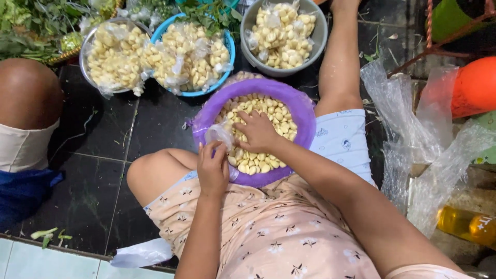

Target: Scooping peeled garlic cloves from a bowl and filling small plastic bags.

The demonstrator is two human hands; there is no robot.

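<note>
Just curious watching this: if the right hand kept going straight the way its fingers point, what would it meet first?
The right hand points up-left across the purple bowl, already resting on the peeled garlic cloves. Going on, it would likely push through more cloves, then meet the bowl's far rim.

Dark tiled floor (93, 170), pale grout lines; light tile strip (31, 261) along near-left edge. Far edge, left to right: leafy greens heap (31, 26), metal bowl (88, 49) of bagged peeled garlic, blue basket (230, 57) same, grey bowl (318, 41) same. Purple basin (305, 111) of loose cloves at centre, between person's legs. Clear plastic bags (408, 134) piled at right edge, yellow bottle (467, 225) at near-right corner. White bag (142, 253) near edge, green scraps (49, 235) near-left.
</note>
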